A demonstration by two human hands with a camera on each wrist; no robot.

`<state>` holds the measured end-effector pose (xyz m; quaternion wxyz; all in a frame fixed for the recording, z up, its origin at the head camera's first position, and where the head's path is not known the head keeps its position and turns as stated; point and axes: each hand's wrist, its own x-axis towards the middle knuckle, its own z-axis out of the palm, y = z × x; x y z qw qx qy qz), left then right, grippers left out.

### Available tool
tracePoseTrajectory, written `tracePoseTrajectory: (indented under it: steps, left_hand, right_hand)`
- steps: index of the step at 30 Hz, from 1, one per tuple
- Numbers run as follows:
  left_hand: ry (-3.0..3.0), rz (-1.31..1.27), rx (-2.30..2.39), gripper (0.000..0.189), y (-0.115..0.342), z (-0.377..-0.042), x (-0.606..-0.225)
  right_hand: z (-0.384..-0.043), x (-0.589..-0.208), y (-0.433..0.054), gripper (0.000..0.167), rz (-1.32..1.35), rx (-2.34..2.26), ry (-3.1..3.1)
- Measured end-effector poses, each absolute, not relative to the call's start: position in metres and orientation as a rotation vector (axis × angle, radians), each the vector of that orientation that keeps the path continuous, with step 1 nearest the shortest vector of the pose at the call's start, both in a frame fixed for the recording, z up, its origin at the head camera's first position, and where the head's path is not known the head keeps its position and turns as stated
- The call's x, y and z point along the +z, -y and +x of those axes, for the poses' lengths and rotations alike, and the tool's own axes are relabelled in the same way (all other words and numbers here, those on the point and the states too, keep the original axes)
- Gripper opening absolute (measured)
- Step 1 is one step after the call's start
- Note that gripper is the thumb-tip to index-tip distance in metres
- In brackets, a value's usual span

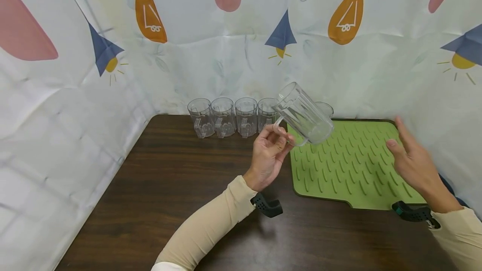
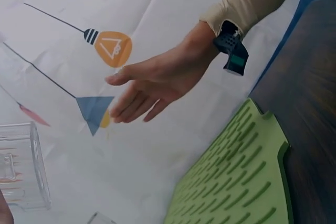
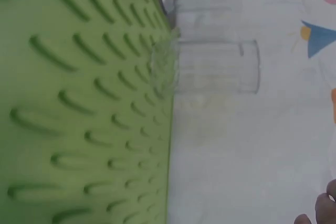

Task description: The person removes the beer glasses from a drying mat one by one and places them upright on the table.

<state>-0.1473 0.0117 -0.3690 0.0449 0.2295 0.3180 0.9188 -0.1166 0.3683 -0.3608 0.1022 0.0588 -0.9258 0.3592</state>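
Observation:
My left hand (image 1: 268, 154) grips the handle of a clear mug (image 1: 306, 116), raised and tilted over the back left part of the green drying mat (image 1: 350, 158). Part of that mug (image 2: 21, 174) shows at the left edge of the left wrist view. Behind it another clear mug (image 1: 326, 108) is mostly hidden; the right wrist view gives a fuller look at this mug (image 3: 215, 66) on the mat's back edge. Over the mat's right side, my right hand (image 1: 416, 164) holds nothing, its fingers extended and thumb apart. Its fingertips (image 3: 325, 208) enter the right wrist view's lower corner.
Several clear mugs (image 1: 223, 116) stand in a row at the back of the dark wooden table (image 1: 169, 187), handles toward me. A patterned white sheet (image 1: 226, 62) hangs right behind the table, and the same kind of sheet runs along the left side.

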Motion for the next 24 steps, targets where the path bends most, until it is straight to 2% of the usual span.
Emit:
tracePoseTrajectory:
  steps: [13, 24]
  left_hand:
    - [-1.139, 0.726, 2.751, 0.015, 0.014, -0.148, -0.367]
    - [-1.336, 0.748, 2.671, 0.011, 0.033, -0.149, -0.372]
  right_hand:
    - [-0.116, -0.383, -0.398, 0.081, 0.188, 0.754, 2.854]
    - [-0.110, -0.410, -0.425, 0.088, 0.250, 0.605, 2.914]
